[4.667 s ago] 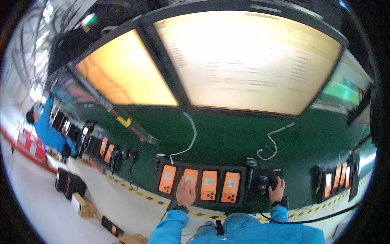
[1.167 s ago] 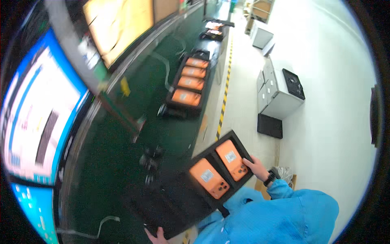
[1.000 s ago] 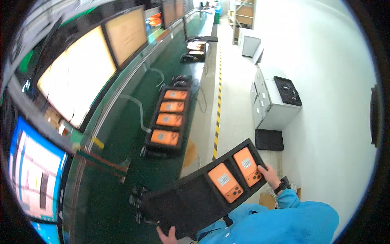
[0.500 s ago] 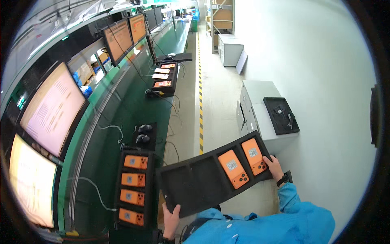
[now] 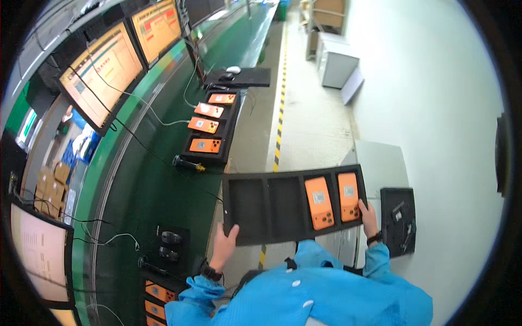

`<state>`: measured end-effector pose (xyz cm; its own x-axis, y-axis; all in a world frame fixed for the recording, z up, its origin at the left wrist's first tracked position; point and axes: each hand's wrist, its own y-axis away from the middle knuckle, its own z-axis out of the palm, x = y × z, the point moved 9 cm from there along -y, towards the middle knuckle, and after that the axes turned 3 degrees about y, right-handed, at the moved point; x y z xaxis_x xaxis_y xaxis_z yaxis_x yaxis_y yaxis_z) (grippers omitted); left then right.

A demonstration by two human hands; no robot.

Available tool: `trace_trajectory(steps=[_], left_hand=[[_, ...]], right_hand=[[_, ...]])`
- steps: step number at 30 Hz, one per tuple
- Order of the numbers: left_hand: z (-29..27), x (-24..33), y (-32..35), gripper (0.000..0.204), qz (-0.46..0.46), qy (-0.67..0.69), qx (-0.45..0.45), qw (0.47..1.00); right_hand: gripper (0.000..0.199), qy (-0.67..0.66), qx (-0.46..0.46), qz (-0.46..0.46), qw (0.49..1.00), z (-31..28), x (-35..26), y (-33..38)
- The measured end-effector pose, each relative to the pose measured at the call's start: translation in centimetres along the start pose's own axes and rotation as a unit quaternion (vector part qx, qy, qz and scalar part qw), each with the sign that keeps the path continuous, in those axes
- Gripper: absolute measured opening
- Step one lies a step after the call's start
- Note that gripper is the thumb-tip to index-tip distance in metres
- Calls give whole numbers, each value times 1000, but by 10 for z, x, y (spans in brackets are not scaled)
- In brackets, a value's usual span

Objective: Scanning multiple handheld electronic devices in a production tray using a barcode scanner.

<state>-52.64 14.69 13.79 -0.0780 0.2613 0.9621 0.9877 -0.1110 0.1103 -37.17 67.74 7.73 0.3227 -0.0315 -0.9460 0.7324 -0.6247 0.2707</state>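
Between my hands is a long black foam tray (image 5: 266, 209) with several slots. Two orange phones lie in its right part: one phone (image 5: 319, 204) a little askew, the other phone (image 5: 348, 196) at the right end. The two left slots hold nothing. My left hand (image 5: 223, 247) grips the lower left corner, thumb on the rim. My right hand (image 5: 368, 217) clasps the right end beside the outer phone. The fingers beneath the tray are hidden.
On the green bench (image 5: 157, 179) at left, another black tray (image 5: 225, 152) holds orange phones, some cabled. Monitors (image 5: 106, 73) line the bench. A scanner-like device (image 5: 187, 163) sits at the bench edge. At right stands a grey cabinet (image 5: 380, 157) with a black tray (image 5: 387, 220).
The tray in my hands has levelled out and sits further forward along the bench. The view has advanced, so the near phone tray has slid toward the lower edge.
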Motion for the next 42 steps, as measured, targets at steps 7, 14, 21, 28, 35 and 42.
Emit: trace_trajectory(steps=[7,14,21,28,35,42], left_hand=[[2,-35,-147,57,-94,39,235,967],[-17,-107,-241,72,-271,44,338,900],[-19,-82,-302,51,-340,-199,235,888],[-55,20,-382,34,-354,-276,266,853],[-104,-17,-534,40,-276,-288,451,799],[-118,-85,-582,44,-401,-207,400,798]], right_hand=[[46,136,-208,-93,964,236,-141,-323],[48,185,-369,-199,889,540,-252,-480],[34,420,-352,-457,701,691,-269,-521],[28,249,-494,-533,640,844,-300,-448],[43,410,-641,-406,506,940,-241,-397],[43,413,-691,-285,520,952,-218,-399]])
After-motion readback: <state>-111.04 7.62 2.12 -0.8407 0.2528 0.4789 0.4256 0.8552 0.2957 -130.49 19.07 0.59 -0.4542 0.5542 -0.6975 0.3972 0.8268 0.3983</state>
